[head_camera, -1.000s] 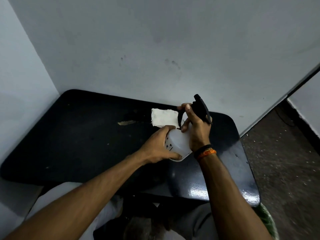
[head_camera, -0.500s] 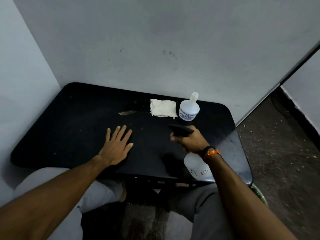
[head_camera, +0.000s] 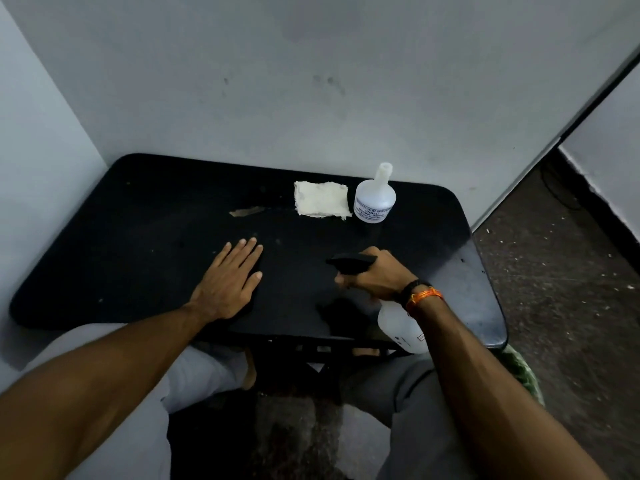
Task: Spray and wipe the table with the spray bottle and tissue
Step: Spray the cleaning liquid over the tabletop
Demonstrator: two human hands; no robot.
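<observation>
My right hand (head_camera: 375, 276) grips the black trigger head of a clear spray bottle (head_camera: 401, 325), held over the near right part of the black table (head_camera: 138, 216). The nozzle points left, across the tabletop. My left hand (head_camera: 228, 280) lies flat on the table, fingers apart, holding nothing. A folded white tissue (head_camera: 321, 202) rests near the table's far edge. To the right of the tissue stands a second clear bottle (head_camera: 375, 200) with a white neck and no spray head.
The table sits in a corner with grey walls to the left and behind. A brownish scrap or scuff (head_camera: 246, 212) marks the surface left of the tissue. My knees are below the near edge. A speckled dark floor (head_camera: 561, 306) lies to the right.
A second ago both hands held the spray bottle up near the tissue. Since then my left hand has let go and lies flat on the table, and my right hand holds the bottle low with its nozzle pointing left.
</observation>
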